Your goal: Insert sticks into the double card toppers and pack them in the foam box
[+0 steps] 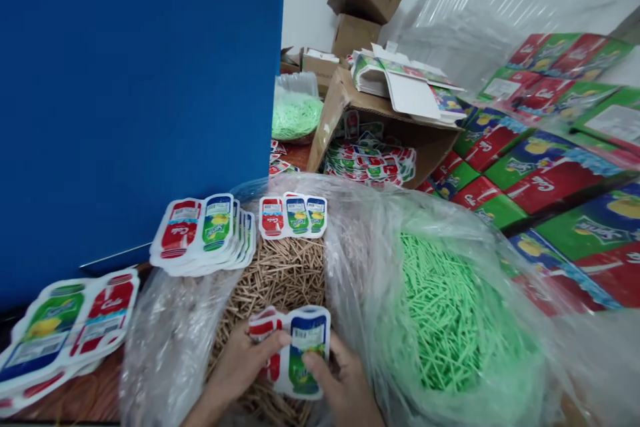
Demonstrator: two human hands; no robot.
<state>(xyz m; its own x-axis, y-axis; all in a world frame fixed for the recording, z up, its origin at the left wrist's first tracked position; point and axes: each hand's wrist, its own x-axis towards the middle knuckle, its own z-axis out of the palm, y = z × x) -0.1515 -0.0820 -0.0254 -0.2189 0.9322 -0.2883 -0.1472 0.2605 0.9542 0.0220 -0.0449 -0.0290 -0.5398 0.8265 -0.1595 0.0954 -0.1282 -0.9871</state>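
Note:
My left hand [240, 361] and my right hand [345, 377] grip a small stack of bottle-shaped printed cards [303, 357] from both sides, thumbs on top. The cards show red Cola and green-blue Sprite prints. Beneath them, an opened clear plastic bag is filled with short brown sticks [280, 273]. On the far side of the sticks lie a few more cards [295, 217]. A fanned pile of printed cards [200, 233] rests at the bag's left edge.
Larger-looking cards [70, 323] overlap at lower left, on a reddish-brown surface. To the right is a bag of green sticks [440, 313]. Behind stands a carton [327, 120] full of cards. Cola and Sprite boxes [555, 167] are stacked at right; a blue panel [135, 93] blocks the left.

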